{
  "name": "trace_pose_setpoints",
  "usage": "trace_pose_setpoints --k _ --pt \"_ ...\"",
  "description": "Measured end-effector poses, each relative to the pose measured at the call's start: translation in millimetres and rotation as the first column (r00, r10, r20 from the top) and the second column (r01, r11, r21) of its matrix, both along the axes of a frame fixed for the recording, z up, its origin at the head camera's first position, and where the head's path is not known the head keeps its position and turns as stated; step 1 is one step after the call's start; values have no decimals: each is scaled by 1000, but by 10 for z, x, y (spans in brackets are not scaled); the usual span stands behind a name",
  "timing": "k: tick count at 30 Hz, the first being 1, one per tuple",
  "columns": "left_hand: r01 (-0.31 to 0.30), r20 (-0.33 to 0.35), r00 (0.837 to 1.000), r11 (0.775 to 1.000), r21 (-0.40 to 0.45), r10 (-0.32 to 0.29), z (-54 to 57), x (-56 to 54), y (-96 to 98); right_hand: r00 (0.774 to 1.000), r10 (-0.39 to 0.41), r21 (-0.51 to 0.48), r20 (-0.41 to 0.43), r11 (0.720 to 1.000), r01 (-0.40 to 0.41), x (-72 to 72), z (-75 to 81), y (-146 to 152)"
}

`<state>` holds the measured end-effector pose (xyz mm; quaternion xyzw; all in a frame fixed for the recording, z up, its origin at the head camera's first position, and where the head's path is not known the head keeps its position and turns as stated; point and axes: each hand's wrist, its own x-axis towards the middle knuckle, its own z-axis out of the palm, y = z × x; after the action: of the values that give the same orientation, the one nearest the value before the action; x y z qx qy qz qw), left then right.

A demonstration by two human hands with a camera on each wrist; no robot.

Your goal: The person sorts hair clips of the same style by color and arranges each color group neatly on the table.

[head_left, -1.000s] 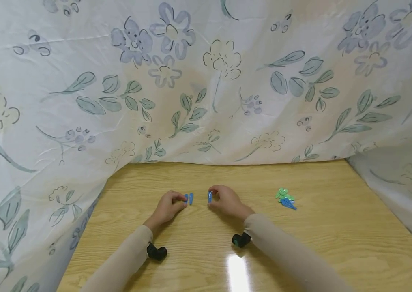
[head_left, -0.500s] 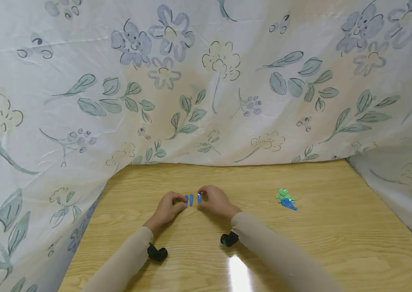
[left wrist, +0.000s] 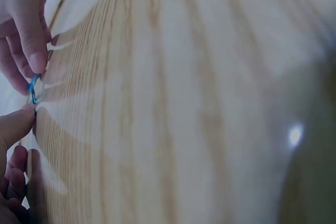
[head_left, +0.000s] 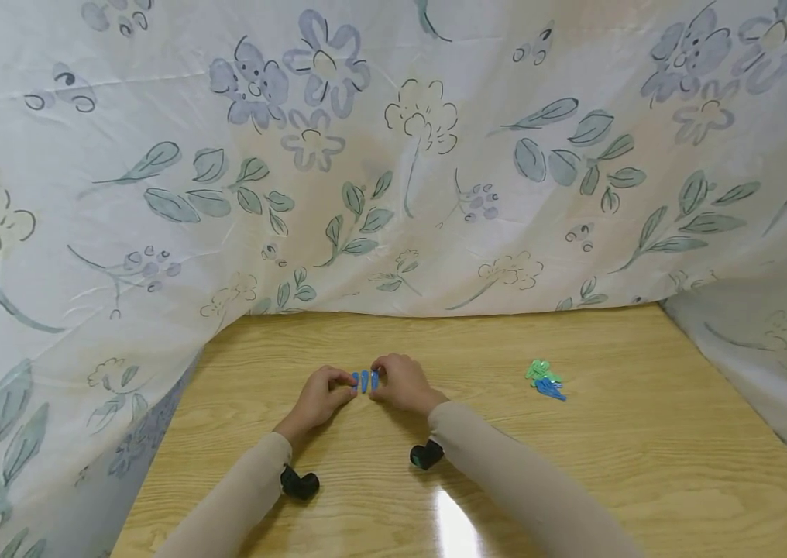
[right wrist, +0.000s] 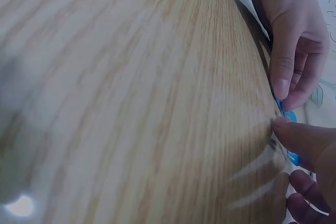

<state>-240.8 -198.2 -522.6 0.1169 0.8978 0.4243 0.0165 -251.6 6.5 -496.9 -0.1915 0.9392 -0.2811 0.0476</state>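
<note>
Three blue snap hair clips stand side by side in a short row on the wooden table in the head view. My left hand (head_left: 321, 394) pinches the left clip (head_left: 355, 379) between thumb and fingers. The middle clip (head_left: 365, 380) lies untouched between both hands. With thumb and fingertips, my right hand (head_left: 403, 382) holds the right clip (head_left: 375, 380) close beside it. In the left wrist view, a bit of blue clip (left wrist: 33, 88) shows between the fingertips. The right wrist view shows blue clips (right wrist: 292, 115) partly hidden behind the fingers.
A small pile lies to the right on the table (head_left: 644, 434): several green clips (head_left: 540, 370) with several blue clips (head_left: 550, 389) at its front. A floral cloth (head_left: 393, 232) hangs behind the table and along its sides.
My right hand has moved left with its blue clip, bringing it from a wide gap to close beside the middle clip. The left hand has stayed in place.
</note>
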Motion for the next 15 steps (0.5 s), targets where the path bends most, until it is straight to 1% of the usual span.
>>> trace_pose_setpoints --k 3,7,15 --pt "1 -2 1000 1000 0 -1 2 3 3 1000 -10 24 -5 1000 10 2 5 -13" --pt "-2 0 1000 1000 -10 2 2 7 5 1000 -23 30 -10 999 23 3 -6 -23" --pt "-4 -4 1000 1000 -17 3 0 14 4 1000 -30 -26 5 999 30 3 -56 -13"
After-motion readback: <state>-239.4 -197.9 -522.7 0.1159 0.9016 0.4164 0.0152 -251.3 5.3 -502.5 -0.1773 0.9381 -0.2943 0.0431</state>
